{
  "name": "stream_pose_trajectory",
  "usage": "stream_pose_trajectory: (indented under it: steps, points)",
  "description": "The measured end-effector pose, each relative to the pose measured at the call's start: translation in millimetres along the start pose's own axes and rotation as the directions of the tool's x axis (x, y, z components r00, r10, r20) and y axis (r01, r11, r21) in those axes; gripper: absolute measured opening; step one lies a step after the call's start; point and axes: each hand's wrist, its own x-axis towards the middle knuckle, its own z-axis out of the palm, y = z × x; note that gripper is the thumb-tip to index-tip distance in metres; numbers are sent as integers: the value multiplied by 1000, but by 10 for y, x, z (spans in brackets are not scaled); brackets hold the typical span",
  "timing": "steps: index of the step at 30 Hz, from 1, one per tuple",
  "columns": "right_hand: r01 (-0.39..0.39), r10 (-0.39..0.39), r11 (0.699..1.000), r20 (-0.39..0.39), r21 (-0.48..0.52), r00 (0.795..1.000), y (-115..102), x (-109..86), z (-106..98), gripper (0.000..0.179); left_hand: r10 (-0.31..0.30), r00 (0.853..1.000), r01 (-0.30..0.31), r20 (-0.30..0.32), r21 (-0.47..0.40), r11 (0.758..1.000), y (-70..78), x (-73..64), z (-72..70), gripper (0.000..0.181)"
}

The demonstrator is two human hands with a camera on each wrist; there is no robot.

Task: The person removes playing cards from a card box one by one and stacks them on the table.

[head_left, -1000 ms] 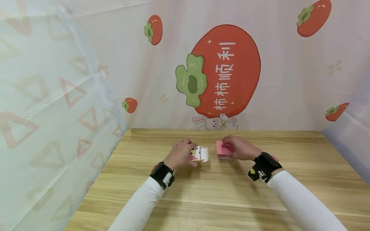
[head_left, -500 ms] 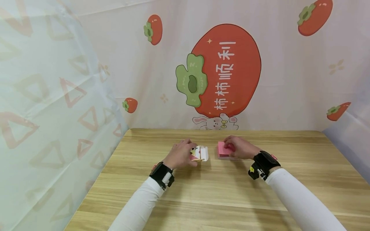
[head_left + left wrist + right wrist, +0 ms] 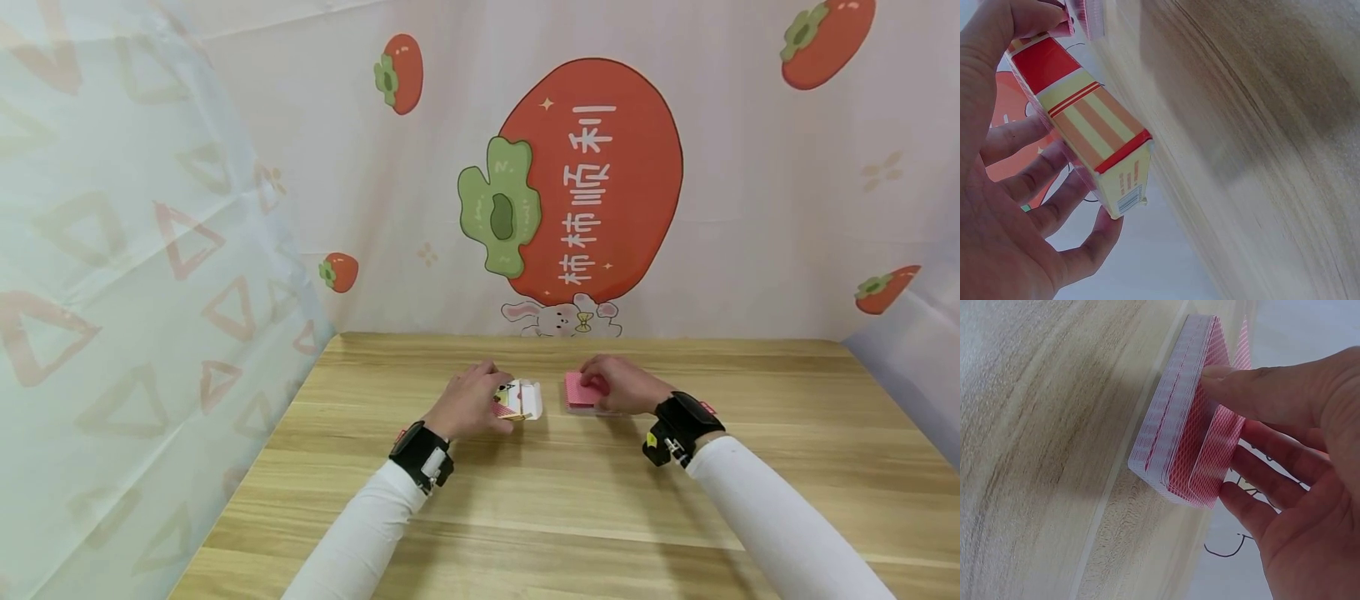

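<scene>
My left hand holds a playing-card box, its white end flap folded out toward the right. In the left wrist view the box shows red and striped faces and a barcode end, with fingers along its far side. To the right stands a deck of playing cards with red patterned backs. My right hand is over it. The right wrist view has the thumb at the upper edge of the deck and the fingers behind a red-backed card tilted away from the pile.
Both things are near the back of a wooden table. Behind it hangs a white cloth printed with persimmons and a rabbit; another cloth closes the left side. Black camera straps sit on both wrists.
My right hand has shifted slightly left over the deck, and more of the deck's pale lower edge shows beneath its fingers. The left hand and the card box have stayed in place.
</scene>
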Motion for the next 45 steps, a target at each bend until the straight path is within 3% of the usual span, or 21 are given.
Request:
stream_pose_trajectory:
  steps: [33,45]
  points:
    - [-16,16,1000,13,-8,1000,26,26,68,45,-19,1000,19,18,16,1000,-11,10,27,70]
    - [-58,60,997,36,-40,998,-46,26,58,46,-9,1000,8,14,6,1000,-2,1,16,69]
